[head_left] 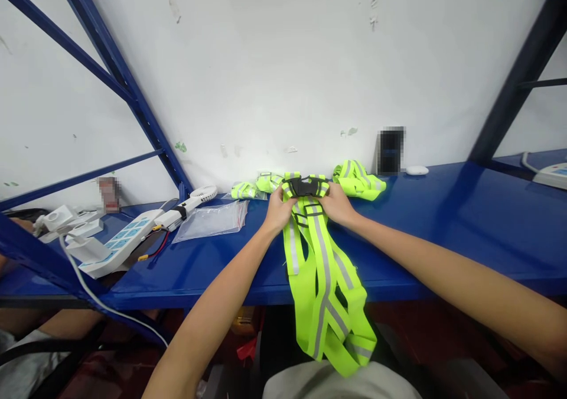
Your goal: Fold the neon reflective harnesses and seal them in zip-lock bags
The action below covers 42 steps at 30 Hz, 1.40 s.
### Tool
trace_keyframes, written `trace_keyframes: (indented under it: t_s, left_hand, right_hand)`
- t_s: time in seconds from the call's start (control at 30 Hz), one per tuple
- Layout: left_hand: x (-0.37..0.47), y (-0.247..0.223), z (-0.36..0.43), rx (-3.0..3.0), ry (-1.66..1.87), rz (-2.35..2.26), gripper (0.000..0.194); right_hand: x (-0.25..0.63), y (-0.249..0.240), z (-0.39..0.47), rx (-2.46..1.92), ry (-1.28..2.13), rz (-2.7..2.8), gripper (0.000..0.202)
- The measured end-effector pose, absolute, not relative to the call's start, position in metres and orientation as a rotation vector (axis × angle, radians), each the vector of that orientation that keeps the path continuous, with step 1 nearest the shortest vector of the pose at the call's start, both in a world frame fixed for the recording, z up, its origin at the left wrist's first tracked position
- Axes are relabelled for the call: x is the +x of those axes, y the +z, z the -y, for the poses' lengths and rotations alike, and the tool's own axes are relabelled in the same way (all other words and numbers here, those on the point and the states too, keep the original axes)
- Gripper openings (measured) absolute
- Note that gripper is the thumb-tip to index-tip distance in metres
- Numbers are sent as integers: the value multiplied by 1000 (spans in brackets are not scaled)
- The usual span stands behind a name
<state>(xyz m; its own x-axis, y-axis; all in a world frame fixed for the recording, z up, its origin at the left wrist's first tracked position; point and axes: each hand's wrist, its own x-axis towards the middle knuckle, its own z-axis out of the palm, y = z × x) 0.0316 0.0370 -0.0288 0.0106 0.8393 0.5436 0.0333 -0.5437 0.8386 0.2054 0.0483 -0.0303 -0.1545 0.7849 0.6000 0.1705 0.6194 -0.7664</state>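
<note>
We find both hands clenched on the vest [325, 281] at its black buckle [303, 186]: the left hand [278, 210] grips one side, the right hand [337, 204] the other. The vest lies on the blue surface [465, 221] and trails over the edge between our arms. In our judgement, the buckle should be held level and the straps untwisted. Folded vests [358, 179] lie just beyond the hands.

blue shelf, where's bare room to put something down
Widest free patch: the blue shelf right of the folded vests, before the white mouse. A smaller strip lies in front of the plastic bag. The left end is crowded by the power strip and fan.
</note>
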Motion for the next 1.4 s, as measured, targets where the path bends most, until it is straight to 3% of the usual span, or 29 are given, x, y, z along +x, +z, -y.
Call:
trace_keyframes:
  t_s: [0.17, 0.3, 0.43, 0.5, 0.67, 0.8, 1.13, 1.33, 1.4]
  left_hand:
    - [33, -23, -31, 1425, 1426, -806, 38]
    - [33, -24, -27, 1198, 1232, -835, 39]
    - [35, -26, -27, 1280, 1294, -875, 34]
    - [35, -28, -30, 1386, 1389, -902, 36]
    - [29, -32, -38, 1522, 1530, -919, 39]
    - [24, -34, -41, 1542, 1598, -959, 39]
    - [31, -34, -36, 1471, 1518, -954, 30]
    - [32, -38, -35, 1415, 1503, -853, 28]
    - [31, -39, -37, 1405, 1511, -954, 23]
  right_hand:
    - [211, -22, -43, -810, 246, 1713, 23]
    - [214, -21, -43, -858, 108, 1780, 21]
    - [212, -19, -35, -823, 197, 1747, 64]
    - [209, -19, -31, -812, 255, 1730, 75]
    - [205, -19, -29, -683, 402, 1832, 47]
    - [206, -18, -29, -652, 556, 1899, 53]
    - [208, -12, -36, -600, 666, 1854, 47]
    - [209, -13, -43, -673, 745, 1698, 87]
    - [208, -14, -45, -662, 864, 1666, 80]
